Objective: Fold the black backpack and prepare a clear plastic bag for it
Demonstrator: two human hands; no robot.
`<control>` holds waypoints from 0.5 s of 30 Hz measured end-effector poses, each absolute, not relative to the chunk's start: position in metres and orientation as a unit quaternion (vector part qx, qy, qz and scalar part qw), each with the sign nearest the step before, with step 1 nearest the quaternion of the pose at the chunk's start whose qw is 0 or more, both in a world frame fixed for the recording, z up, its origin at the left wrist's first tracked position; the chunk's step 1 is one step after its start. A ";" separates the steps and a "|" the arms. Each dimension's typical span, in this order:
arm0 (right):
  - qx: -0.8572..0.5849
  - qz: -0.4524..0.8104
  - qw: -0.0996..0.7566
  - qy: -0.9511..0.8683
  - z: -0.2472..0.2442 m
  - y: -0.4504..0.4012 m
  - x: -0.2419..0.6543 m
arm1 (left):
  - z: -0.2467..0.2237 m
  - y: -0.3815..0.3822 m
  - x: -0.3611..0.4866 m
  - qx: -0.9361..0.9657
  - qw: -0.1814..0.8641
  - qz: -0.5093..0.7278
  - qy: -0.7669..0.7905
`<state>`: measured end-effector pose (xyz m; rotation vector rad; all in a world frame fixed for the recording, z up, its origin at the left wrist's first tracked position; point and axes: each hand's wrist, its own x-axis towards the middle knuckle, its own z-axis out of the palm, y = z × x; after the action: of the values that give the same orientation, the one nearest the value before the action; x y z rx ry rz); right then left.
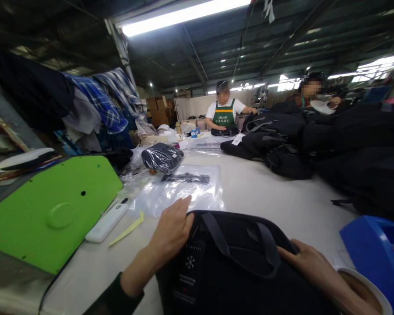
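A black bag point(239, 267) with a dark grey webbing handle point(269, 249) stands tilted in front of me at the near side of the table. A black tag point(188, 271) with a white snowflake-like print lies on its front at the left. My left hand point(174, 225) holds the upper left corner, fingers reaching past the edge. At the upper right edge my right hand point(305, 258) grips the bag, its thumb on the front and the other fingers mostly hidden behind. Just beyond the bag lie clear plastic bags point(197, 192), flat on the table.
A green-sided machine point(65, 210), a white oblong device point(108, 222) and a yellow strip point(126, 229) are left. A plastic-wrapped bag point(162, 157) lies beyond. Black bags point(276, 140) pile up right, near a blue container point(377, 249). Two people work across the table.
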<state>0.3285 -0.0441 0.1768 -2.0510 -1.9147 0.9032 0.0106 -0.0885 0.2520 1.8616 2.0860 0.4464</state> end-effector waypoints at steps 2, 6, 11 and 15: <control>-0.700 0.295 0.070 -0.647 0.174 -0.041 0.329 | 0.239 -0.100 0.037 0.718 0.099 0.093 0.682; -0.697 0.189 0.129 -0.679 0.215 -0.043 0.321 | 0.201 -0.110 0.062 0.719 0.136 0.006 0.682; -0.474 -0.046 0.429 -0.767 0.283 -0.076 0.279 | 0.190 -0.108 0.052 0.729 0.123 0.015 0.673; -0.319 -0.217 0.341 -0.857 0.205 -0.093 0.245 | 0.186 -0.110 0.048 0.714 0.097 0.053 0.692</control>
<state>0.2449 -0.0934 0.2053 -0.8297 -2.2296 -0.5643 0.0476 -0.1102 0.1856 2.1125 2.0480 0.1570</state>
